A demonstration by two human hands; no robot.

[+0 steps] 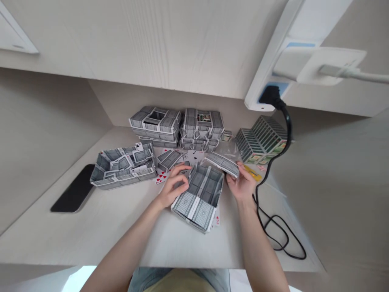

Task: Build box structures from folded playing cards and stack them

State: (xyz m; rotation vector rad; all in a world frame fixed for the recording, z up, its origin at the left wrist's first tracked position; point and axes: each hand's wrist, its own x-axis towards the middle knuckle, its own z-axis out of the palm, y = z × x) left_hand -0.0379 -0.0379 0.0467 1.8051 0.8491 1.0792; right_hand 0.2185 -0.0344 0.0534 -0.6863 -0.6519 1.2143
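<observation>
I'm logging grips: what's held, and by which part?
Right hand holds the card panel by its right end; whether the left hand grips the box is unclear.

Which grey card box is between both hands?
The open-topped front box; the other open-topped box sits left, by the phone, while stacked boxes stand at the back.

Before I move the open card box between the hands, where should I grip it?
Probably at mid-length on the left wall of the card box, from the left and above: its open top should let a thumb go inside, fingers outside. The left hand is already on that side; the right hand holds a card strip.
</observation>
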